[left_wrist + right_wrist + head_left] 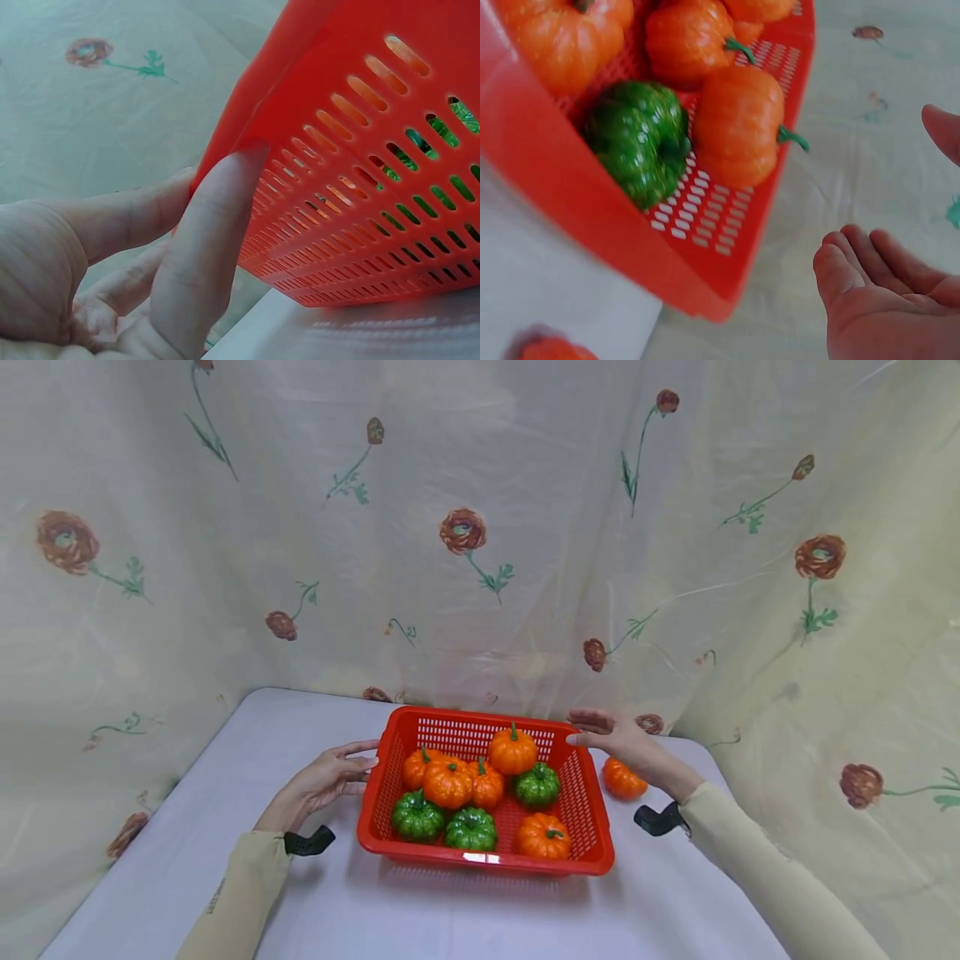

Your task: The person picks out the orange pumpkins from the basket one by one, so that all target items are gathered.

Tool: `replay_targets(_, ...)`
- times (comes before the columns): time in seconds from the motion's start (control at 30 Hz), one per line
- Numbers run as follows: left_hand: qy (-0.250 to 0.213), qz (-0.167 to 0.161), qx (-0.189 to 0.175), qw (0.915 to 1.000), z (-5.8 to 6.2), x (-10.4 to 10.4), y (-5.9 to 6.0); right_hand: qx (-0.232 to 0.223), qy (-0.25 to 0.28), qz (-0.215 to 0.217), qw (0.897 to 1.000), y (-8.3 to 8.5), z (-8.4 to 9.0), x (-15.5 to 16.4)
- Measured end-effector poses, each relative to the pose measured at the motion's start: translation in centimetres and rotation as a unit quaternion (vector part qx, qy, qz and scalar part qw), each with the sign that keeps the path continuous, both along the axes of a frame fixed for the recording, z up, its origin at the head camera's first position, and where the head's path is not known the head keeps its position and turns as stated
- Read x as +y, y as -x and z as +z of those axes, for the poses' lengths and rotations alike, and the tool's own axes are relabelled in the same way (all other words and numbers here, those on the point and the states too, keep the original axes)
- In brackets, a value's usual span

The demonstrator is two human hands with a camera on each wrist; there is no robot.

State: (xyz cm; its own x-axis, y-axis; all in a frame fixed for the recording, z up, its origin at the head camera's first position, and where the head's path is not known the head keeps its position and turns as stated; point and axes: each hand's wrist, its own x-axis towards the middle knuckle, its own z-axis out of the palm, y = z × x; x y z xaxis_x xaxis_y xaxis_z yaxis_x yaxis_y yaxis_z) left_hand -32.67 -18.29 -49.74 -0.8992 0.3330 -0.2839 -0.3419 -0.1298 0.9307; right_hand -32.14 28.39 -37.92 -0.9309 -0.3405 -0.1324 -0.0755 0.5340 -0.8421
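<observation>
A red plastic basket (480, 858) with slotted walls sits on the table, holding several small orange pumpkins (513, 752) and three green pumpkins (537, 786). At its left side, my left hand (330, 781) pinches the rim; in the left wrist view one fingertip tucks under the lip while another finger touches its outer edge. My right hand (618, 743) hovers by the far right corner, thumb and fingers spread, with nothing in it. In the right wrist view, a gap separates that hand (892, 300) from the basket wall.
One orange pumpkin (624, 779) lies on the table outside the basket, to its right, below my right hand. The table has a white cover (450, 927). A flowered curtain (525, 568) hangs behind the table and along both sides.
</observation>
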Motion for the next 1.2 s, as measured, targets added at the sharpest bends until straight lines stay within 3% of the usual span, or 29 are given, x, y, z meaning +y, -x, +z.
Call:
replay_targets(0.37,0.003,0.014,-0.010,0.9998,0.1,0.1,-0.2,-0.073,0.015,-0.023,0.997,0.0,-1.3,-4.6)
replay_targets(0.77,-0.005,0.006,-0.004,1.0000,0.1,0.1,0.1,-0.068,0.010,-0.118,0.991,1.4,-3.8,-7.4)
replay_targets(1.2,-0.011,0.009,-0.010,0.9999,-0.2,0.0,0.0,-0.060,0.007,-0.152,0.987,1.9,-6.5,-8.6)
